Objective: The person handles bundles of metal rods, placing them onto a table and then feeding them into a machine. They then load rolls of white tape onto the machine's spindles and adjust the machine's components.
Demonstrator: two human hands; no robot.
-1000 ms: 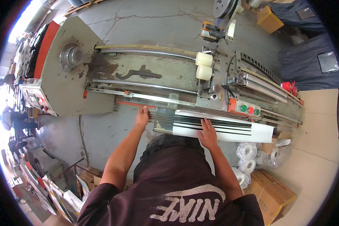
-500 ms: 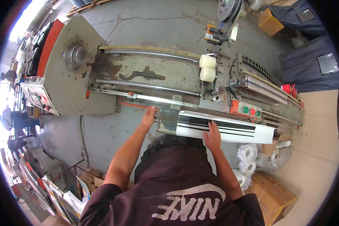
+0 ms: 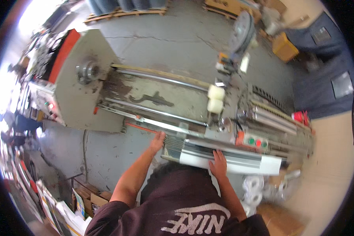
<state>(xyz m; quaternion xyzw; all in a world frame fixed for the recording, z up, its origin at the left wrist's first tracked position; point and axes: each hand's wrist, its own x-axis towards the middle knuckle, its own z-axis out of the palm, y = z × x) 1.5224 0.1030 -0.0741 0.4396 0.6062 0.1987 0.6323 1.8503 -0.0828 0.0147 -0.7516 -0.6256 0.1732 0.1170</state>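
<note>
Grey floor (image 3: 106, 157); rods (image 3: 202, 150) run from left hand (image 3: 158, 142), grip unclear, under flattened right hand (image 3: 219, 163).

Left hand (image 3: 158, 141): placed at the left ends of thin dark strips (image 3: 202, 150)
Right hand (image 3: 219, 162): laid over the strips
White sheet (image 3: 240, 169): spread beneath the strips
Control box (image 3: 255, 137): fitted with 3 buttons (image 3: 258, 143), 1 coloured red, 2 green

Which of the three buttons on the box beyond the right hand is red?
The middle button; the left button and the right button are both green.
</note>
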